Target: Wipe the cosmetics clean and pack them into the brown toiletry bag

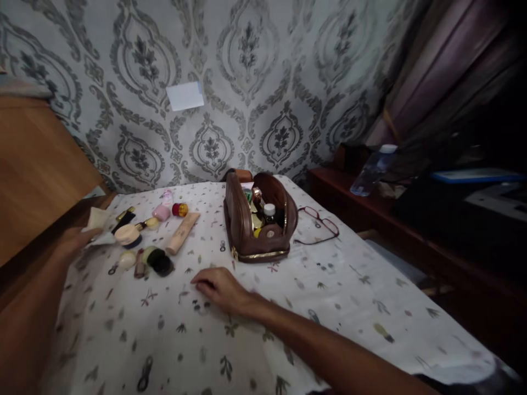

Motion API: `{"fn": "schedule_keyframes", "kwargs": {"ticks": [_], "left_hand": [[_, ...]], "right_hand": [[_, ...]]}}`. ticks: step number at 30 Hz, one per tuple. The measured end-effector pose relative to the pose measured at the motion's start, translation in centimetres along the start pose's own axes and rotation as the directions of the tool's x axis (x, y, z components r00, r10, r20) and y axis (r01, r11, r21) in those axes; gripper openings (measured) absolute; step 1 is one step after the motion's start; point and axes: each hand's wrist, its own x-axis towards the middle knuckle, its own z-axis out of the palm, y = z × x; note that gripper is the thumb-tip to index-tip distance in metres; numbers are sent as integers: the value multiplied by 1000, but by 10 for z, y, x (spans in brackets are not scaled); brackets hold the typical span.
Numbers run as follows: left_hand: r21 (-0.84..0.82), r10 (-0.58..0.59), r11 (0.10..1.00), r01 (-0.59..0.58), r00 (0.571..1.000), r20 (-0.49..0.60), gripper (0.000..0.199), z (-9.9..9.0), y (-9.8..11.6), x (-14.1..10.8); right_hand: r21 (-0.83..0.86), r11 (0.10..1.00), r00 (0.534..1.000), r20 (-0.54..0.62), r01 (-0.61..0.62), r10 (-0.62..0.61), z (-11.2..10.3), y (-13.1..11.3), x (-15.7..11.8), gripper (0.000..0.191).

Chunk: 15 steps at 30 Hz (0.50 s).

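Observation:
At the far left, my left hand (pixel 76 241) grips a small cream-coloured, flat-looking piece (pixel 97 218) whose kind I cannot make out. Close to it lie a round cosmetic jar (pixel 128 236), a black item (pixel 124 220), a pink rounded item (pixel 161 213) and a red-and-amber small container (pixel 180 209). A beige squeeze tube (pixel 183 233) lies slantwise beside these. My right hand (pixel 220 288) rests on the patterned cloth with its fingers curled and nothing seen in them. Beyond it stands an unzipped brown toiletry bag (pixel 242 236), holding a white-capped dark bottle (pixel 269 214) and other small items.
Red-framed glasses (pixel 325 222) lie right of the bag. A clear plastic bottle (pixel 373 173) stands on the dark wooden furniture (pixel 337 189) at right. A wooden panel (pixel 39 170) borders the left side. Patterned wallpaper (pixel 247 71) covers the wall behind.

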Motion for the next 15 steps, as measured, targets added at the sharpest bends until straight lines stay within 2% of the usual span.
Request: {"fn": "schedule_keyframes", "kwargs": {"ticks": [3,5,6,7,8,9,10,11,13,15], "left_hand": [[-25,-130,991,133,989,73,45,-11,9,-36],[-53,-103,992,114,980,169,53,-12,26,-71],[-82,-33,995,56,964,263,59,-9,38,-91],[-139,94,989,-44,921,378,60,-4,50,-112],[-200,235,967,-155,844,482,59,3,63,-132],[-262,362,931,-256,741,565,52,11,75,-150],[-289,426,905,-313,666,613,46,19,85,-167],[-268,438,898,-349,650,621,40,26,93,-181],[-219,453,889,-402,699,554,37,37,101,-202],[-179,473,879,-443,758,448,39,44,101,-214]], "right_hand": [[4,1000,1000,-3,15,-15,0,-1,0,28],[-3,999,998,-56,32,-33,0,-2,-2,34],[-14,998,994,-92,57,-58,0,-3,-4,41],[-30,995,988,-119,97,-100,0,-3,-6,50],[-49,988,980,-124,149,-154,0,-4,-9,59],[-63,977,972,-104,205,-211,1,-4,-12,66],[-70,965,965,-59,252,-257,1,-4,-15,69],[-70,956,958,-11,284,-285,2,-4,-17,68],[-52,955,956,46,291,-289,3,-2,-22,61],[-35,965,966,17,260,-259,4,0,-25,53]]}}
